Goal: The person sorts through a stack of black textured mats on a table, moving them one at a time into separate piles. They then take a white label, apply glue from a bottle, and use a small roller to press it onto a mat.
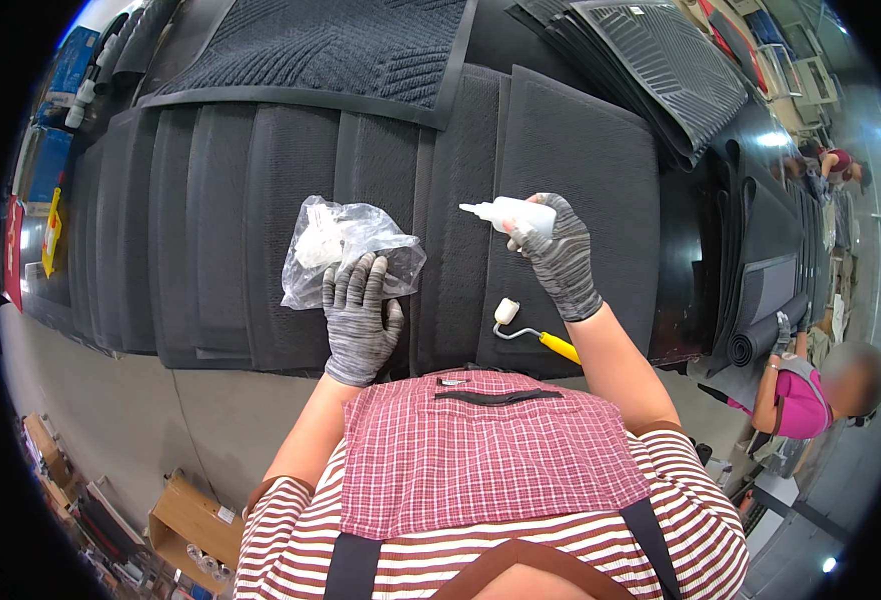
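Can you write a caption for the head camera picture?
Gloved left hand rests on a clear plastic bag; right hand holds a white squeeze bottle above dark mats.

A long row of dark grey ribbed mats (211,230) covered the table, overlapping side by side. A larger mat with a chevron weave and a rubber border (331,50) lay across their far edge, and a stack of grooved mats (661,60) sat toward the far right. A small roller with a white head and a yellow handle (536,332) lay on a mat near the front edge. At the right, another person in a pink top (801,400) worked beside rolled mats (756,340). Cardboard boxes (196,520) stood on the floor at lower left.
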Demonstrator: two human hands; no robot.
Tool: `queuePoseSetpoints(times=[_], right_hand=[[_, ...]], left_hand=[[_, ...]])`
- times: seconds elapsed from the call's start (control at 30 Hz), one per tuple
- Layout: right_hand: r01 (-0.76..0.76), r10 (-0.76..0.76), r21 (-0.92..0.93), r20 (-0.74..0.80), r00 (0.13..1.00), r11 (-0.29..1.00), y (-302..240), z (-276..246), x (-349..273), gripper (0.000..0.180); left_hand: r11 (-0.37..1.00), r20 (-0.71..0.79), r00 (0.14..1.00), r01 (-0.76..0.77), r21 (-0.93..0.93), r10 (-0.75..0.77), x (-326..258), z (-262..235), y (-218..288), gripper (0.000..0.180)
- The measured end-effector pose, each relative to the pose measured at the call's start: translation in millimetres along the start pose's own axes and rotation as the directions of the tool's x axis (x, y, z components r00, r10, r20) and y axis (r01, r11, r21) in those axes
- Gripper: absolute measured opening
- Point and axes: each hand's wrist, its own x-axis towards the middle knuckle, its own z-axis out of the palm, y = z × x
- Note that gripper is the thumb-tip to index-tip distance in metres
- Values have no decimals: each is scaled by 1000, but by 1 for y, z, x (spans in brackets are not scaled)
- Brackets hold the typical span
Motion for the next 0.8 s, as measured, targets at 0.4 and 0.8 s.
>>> queuePoseSetpoints(times=[0.4, 0.8], right_hand=[[297, -280, -370, 100, 955, 880, -5, 23, 15, 29], [258, -202, -308, 201, 958, 916, -12, 23, -9, 30]], left_hand=[[1000, 24, 1000, 16, 5, -17, 1, 1, 0, 57], [1000, 32, 999, 23, 9, -23, 0, 1, 0, 59]])
